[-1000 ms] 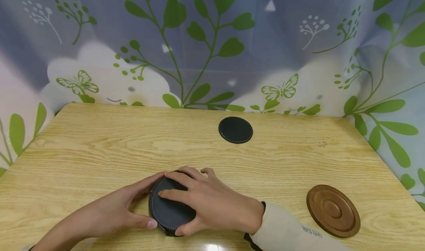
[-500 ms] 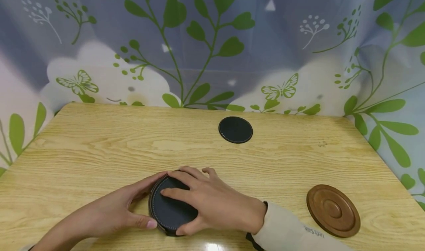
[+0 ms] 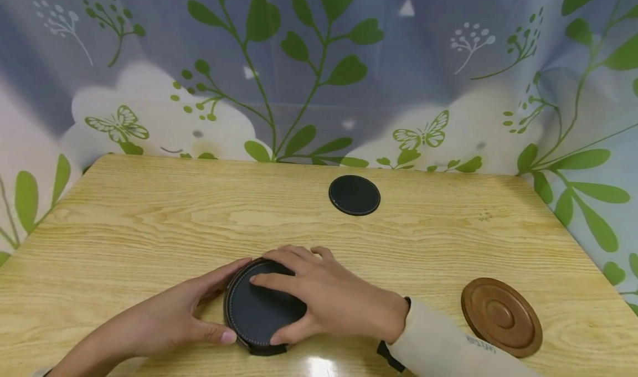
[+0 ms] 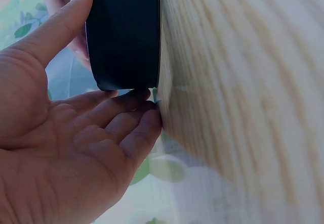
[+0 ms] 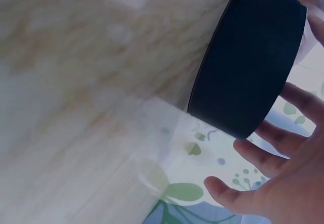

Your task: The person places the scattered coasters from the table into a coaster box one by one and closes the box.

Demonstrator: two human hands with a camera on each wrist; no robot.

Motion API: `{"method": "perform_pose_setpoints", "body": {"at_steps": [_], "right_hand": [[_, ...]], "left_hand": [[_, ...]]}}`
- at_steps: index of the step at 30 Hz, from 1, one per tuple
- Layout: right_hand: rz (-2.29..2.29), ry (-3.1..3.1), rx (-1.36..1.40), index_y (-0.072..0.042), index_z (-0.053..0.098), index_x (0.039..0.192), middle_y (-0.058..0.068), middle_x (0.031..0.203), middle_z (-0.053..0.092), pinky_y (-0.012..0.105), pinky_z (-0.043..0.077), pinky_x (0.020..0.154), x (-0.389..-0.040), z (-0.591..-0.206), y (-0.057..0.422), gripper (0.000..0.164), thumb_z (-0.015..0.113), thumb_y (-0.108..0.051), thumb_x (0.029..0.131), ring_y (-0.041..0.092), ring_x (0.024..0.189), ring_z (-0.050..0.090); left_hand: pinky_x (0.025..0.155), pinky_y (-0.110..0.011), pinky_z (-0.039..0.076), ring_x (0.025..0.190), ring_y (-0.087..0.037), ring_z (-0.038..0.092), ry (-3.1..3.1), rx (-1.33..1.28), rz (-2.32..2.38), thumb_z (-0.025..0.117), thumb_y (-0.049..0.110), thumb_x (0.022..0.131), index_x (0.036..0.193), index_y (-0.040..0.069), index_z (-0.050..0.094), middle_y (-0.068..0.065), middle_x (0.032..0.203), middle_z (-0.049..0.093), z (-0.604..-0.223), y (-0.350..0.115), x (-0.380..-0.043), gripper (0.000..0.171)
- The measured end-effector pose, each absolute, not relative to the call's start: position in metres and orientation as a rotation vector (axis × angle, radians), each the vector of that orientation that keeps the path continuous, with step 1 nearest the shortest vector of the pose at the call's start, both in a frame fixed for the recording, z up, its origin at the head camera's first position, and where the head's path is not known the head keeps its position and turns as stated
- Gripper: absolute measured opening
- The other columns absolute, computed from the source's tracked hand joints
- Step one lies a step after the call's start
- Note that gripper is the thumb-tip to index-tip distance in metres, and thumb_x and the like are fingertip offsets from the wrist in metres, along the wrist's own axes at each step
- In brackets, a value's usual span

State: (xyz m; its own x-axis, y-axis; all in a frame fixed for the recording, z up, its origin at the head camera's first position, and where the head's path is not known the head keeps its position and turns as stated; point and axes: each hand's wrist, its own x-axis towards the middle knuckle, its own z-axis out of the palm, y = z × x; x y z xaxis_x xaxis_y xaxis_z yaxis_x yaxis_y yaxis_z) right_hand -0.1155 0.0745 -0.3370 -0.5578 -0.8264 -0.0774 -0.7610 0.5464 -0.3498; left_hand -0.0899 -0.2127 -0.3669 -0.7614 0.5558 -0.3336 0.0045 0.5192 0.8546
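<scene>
A round black coaster holder (image 3: 268,350) stands on the table near its front edge, with a black stitched-edge coaster (image 3: 271,313) on top. My left hand (image 3: 164,319) holds it from the left, thumb at the near rim and fingers along the far side. In the left wrist view, the holder's dark side wall (image 4: 124,37) sits between thumb and fingers. Over the right part of the top lies my right hand (image 3: 326,297), fingers spread, index finger on the coaster and thumb by the near rim. The right wrist view has those fingers loosely extended beside the wall.
Another black coaster (image 3: 354,195) lies flat near the back of the wood-grain table (image 3: 164,211). At the right is a brown wooden disc (image 3: 500,317) with ringed grooves. A patterned curtain (image 3: 319,89) hangs along the back and both sides.
My right hand has slid a little to the right across the top, baring more of the coaster. The left hand and the holder have stayed in place.
</scene>
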Motion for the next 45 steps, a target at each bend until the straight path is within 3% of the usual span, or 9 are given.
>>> {"method": "perform_pose_setpoints", "body": {"at_steps": [6, 18, 28, 38, 45], "right_hand": [[-0.532, 2.561, -1.302, -0.035, 0.047, 0.158, 0.0, 0.169, 0.035, 0.062, 0.033, 0.119, -0.123, -0.333, 0.085, 0.081, 0.078, -0.059, 0.088, 0.02, 0.157, 0.033], [-0.718, 2.648, -1.247, -0.022, 0.053, 0.155, 0.011, 0.165, 0.042, 0.072, 0.03, 0.118, -0.158, -0.336, 0.113, 0.078, 0.083, -0.048, 0.088, 0.035, 0.155, 0.036], [-0.651, 2.735, -1.05, -0.022, 0.051, 0.157, 0.016, 0.168, 0.037, 0.08, 0.029, 0.113, -0.191, -0.344, 0.136, 0.078, 0.083, -0.044, 0.09, 0.044, 0.156, 0.032], [-0.627, 2.75, -0.929, -0.02, 0.046, 0.16, 0.016, 0.171, 0.031, 0.073, 0.029, 0.119, -0.216, -0.347, 0.15, 0.08, 0.081, -0.044, 0.092, 0.044, 0.158, 0.026], [-0.578, 2.74, -0.868, -0.022, 0.043, 0.162, 0.015, 0.173, 0.026, 0.082, 0.024, 0.114, -0.236, -0.349, 0.157, 0.081, 0.079, -0.044, 0.094, 0.047, 0.159, 0.021]], "left_hand": [[0.116, -0.074, 0.028, 0.159, -0.047, 0.02, 2.175, 0.469, 1.23, 0.083, 0.038, 0.089, 0.17, 0.027, 0.018, -0.015, 0.174, 0.024, -0.367, -0.212, -0.09, 0.105], [0.117, -0.076, 0.025, 0.16, -0.047, 0.018, 2.175, 0.417, 1.239, 0.087, 0.038, 0.085, 0.169, 0.028, 0.021, -0.015, 0.174, 0.025, -0.367, -0.211, -0.089, 0.107], [0.117, -0.074, 0.025, 0.159, -0.047, 0.019, 2.178, 0.455, 1.241, 0.085, 0.039, 0.086, 0.169, 0.028, 0.02, -0.015, 0.174, 0.025, -0.368, -0.212, -0.088, 0.106], [0.117, -0.077, 0.023, 0.159, -0.048, 0.018, 2.176, 0.423, 1.245, 0.086, 0.039, 0.084, 0.169, 0.031, 0.022, -0.015, 0.173, 0.026, -0.367, -0.212, -0.088, 0.107], [0.117, -0.076, 0.024, 0.159, -0.048, 0.019, 2.191, 0.449, 1.239, 0.085, 0.039, 0.085, 0.169, 0.031, 0.022, -0.015, 0.173, 0.027, -0.367, -0.212, -0.088, 0.105]]}}
